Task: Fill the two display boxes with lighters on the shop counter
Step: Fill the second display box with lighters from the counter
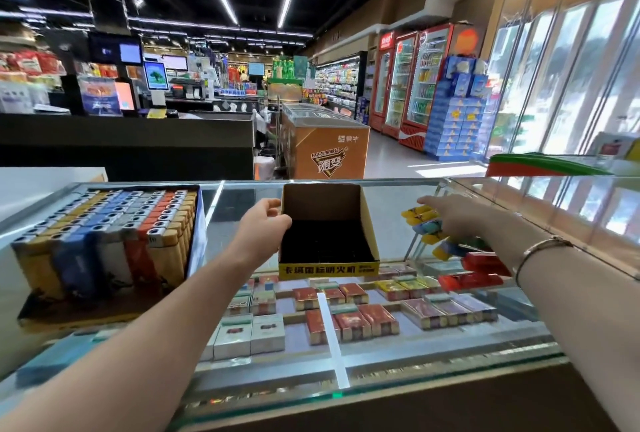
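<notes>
Lighters lie in a loose pile on the glass counter, just right of the empty box in the middle. Your left hand curls round the box's left wall, likely so the box won't slide as you fill it. Your right hand reaches over the pile with fingers out, touching the lighters but not gripping any yet. The full box sits on the left, packed in neat rows, so that one looks done.
</notes>
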`<state>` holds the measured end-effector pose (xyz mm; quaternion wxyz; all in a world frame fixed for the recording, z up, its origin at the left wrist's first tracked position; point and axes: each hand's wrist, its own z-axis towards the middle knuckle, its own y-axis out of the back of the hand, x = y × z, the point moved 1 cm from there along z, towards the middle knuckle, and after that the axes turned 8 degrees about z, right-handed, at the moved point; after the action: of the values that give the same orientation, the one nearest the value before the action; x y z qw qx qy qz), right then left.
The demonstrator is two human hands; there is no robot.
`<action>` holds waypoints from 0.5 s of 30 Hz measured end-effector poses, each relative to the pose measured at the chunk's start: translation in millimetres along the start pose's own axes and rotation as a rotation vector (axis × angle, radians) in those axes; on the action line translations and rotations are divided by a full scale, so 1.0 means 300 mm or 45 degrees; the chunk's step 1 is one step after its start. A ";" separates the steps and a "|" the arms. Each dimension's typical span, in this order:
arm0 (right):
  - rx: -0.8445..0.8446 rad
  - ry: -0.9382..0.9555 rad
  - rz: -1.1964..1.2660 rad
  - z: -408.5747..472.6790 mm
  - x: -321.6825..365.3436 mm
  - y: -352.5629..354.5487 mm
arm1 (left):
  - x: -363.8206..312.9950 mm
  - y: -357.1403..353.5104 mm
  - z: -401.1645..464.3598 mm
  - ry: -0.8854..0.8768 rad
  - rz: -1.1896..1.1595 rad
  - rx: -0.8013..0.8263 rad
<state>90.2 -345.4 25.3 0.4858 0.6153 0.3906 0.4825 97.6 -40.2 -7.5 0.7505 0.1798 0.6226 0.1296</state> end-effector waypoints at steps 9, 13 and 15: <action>0.126 0.072 -0.043 0.071 0.038 -0.051 | 0.017 0.008 0.026 0.001 0.067 -0.037; 0.036 0.148 -0.132 0.086 0.062 -0.059 | 0.020 0.008 0.037 0.021 0.047 -0.011; 0.038 0.160 -0.121 0.081 0.083 -0.064 | 0.021 0.010 0.041 0.030 0.044 -0.012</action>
<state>119.5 -322.9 10.3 0.4737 0.5717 0.4562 0.4906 111.0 -36.2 -9.8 0.7417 0.1853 0.6275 0.1477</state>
